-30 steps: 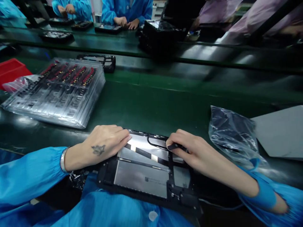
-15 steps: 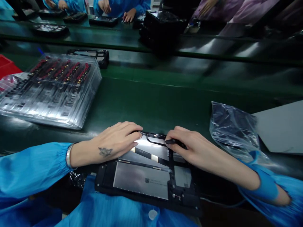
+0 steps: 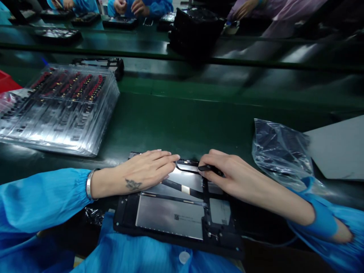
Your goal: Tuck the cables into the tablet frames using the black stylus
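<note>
An opened tablet-like device (image 3: 170,217) with silver plates and black strips lies in a black frame close to my body. Across its upper left part rests my left hand (image 3: 150,167), palm down, fingers stretched toward the top edge. At the upper right, my right hand (image 3: 220,168) pinches a slim black tool (image 3: 212,170), whose tip is hidden by the fingers. Between the two hands a thin black cable (image 3: 186,169) curves below the device's top edge.
Stacked clear plastic trays (image 3: 59,110) of small parts stand at left, a black-framed unit (image 3: 115,66) behind them. A plastic bag (image 3: 281,146) and a grey-white panel (image 3: 341,148) lie at right. Beyond the raised ledge, co-workers' hands (image 3: 129,7) show near a black stack (image 3: 196,32).
My left hand has slid slightly right along the top of the device, and its fingers lie flatter. My right hand keeps its pinch in nearly the same place. A co-worker's hands have lifted.
</note>
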Action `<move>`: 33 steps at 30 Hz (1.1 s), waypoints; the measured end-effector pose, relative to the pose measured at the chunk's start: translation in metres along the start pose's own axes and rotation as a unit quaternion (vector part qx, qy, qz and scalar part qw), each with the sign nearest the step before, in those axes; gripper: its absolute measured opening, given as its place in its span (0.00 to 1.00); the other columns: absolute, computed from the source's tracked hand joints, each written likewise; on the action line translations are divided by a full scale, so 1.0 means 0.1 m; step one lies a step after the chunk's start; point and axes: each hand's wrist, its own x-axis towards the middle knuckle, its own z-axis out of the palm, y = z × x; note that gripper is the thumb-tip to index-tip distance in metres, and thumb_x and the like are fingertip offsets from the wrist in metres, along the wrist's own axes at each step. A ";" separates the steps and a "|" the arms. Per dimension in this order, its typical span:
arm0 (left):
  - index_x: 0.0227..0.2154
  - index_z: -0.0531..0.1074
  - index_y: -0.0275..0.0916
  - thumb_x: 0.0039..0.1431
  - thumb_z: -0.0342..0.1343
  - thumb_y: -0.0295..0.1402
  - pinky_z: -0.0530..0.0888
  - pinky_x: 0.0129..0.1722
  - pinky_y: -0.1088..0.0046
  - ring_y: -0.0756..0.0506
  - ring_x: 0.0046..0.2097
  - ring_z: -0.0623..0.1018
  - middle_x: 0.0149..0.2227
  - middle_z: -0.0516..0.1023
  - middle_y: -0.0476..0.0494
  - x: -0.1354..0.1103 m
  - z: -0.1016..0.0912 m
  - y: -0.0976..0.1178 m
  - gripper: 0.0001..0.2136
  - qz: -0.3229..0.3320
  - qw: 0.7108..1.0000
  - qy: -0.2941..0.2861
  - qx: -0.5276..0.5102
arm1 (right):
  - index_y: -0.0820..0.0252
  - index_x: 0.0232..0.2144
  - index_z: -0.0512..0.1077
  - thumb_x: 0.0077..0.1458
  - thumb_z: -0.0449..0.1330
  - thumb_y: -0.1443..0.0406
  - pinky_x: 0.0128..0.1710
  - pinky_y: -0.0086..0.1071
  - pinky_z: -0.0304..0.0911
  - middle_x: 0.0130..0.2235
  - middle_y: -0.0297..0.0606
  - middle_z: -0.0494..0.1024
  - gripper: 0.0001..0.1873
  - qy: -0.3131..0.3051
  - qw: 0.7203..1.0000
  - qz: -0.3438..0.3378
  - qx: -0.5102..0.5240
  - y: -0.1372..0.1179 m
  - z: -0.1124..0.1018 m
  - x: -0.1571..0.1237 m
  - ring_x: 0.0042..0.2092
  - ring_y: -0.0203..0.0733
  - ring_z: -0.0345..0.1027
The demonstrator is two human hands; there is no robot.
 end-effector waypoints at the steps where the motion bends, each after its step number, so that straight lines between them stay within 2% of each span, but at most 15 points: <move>1: 0.50 0.69 0.27 0.71 0.44 0.26 0.70 0.60 0.60 0.39 0.61 0.70 0.62 0.67 0.34 0.00 0.00 0.00 0.12 0.000 1.000 -0.006 0.005 | 0.62 0.35 0.73 0.63 0.50 0.64 0.32 0.31 0.54 0.36 0.40 0.70 0.12 0.000 1.000 -0.001 0.001 0.00 0.00 0.00 0.34 0.37 0.63; 4: 0.49 0.69 0.30 0.72 0.41 0.27 0.71 0.59 0.60 0.40 0.61 0.70 0.62 0.67 0.36 0.00 -0.01 0.00 0.13 0.006 0.999 -0.016 0.035 | 0.62 0.35 0.72 0.63 0.49 0.62 0.31 0.30 0.53 0.36 0.40 0.70 0.14 0.004 1.000 -0.008 0.009 0.02 -0.01 -0.01 0.33 0.36 0.62; 7: 0.49 0.70 0.30 0.72 0.38 0.25 0.71 0.58 0.58 0.38 0.61 0.71 0.61 0.69 0.34 0.00 -0.02 0.00 0.14 0.041 0.995 0.000 0.087 | 0.61 0.35 0.73 0.62 0.49 0.59 0.32 0.30 0.54 0.36 0.40 0.70 0.16 0.021 0.999 -0.020 0.026 0.06 0.00 -0.01 0.33 0.36 0.63; 13: 0.48 0.71 0.28 0.70 0.42 0.24 0.72 0.59 0.58 0.38 0.59 0.74 0.58 0.72 0.30 0.02 -0.06 -0.03 0.13 0.091 0.987 0.022 0.128 | 0.60 0.37 0.74 0.60 0.50 0.53 0.32 0.29 0.55 0.36 0.39 0.70 0.19 0.049 0.996 -0.015 0.069 0.12 0.01 -0.03 0.33 0.35 0.64; 18: 0.55 0.68 0.26 0.73 0.42 0.30 0.70 0.61 0.61 0.41 0.61 0.72 0.59 0.71 0.32 -0.01 -0.05 -0.17 0.17 0.092 0.995 0.003 0.049 | 0.61 0.33 0.73 0.60 0.53 0.60 0.31 0.29 0.53 0.36 0.38 0.70 0.13 0.041 0.999 -0.001 0.035 0.08 0.03 -0.03 0.32 0.33 0.63; 21: 0.60 0.64 0.26 0.72 0.44 0.29 0.67 0.64 0.61 0.42 0.63 0.69 0.61 0.68 0.33 -0.03 -0.04 -0.22 0.18 0.082 0.996 -0.001 0.023 | 0.62 0.32 0.73 0.60 0.54 0.63 0.31 0.28 0.52 0.35 0.38 0.70 0.10 0.040 0.999 0.008 0.018 0.04 0.03 -0.02 0.32 0.33 0.62; 25: 0.61 0.64 0.28 0.71 0.44 0.27 0.66 0.64 0.60 0.42 0.64 0.68 0.63 0.67 0.35 -0.04 -0.05 -0.21 0.19 0.082 0.996 -0.013 0.026 | 0.63 0.32 0.73 0.60 0.55 0.64 0.30 0.29 0.51 0.34 0.39 0.70 0.10 0.041 0.999 0.006 0.002 0.02 0.03 -0.02 0.32 0.33 0.62; 33: 0.60 0.65 0.28 0.72 0.46 0.30 0.67 0.63 0.57 0.38 0.63 0.69 0.63 0.66 0.33 -0.03 -0.06 -0.19 0.18 0.095 0.993 -0.019 0.064 | 0.62 0.33 0.74 0.59 0.56 0.65 0.28 0.27 0.50 0.34 0.38 0.69 0.08 0.047 0.999 0.007 -0.009 0.01 0.03 -0.02 0.30 0.32 0.60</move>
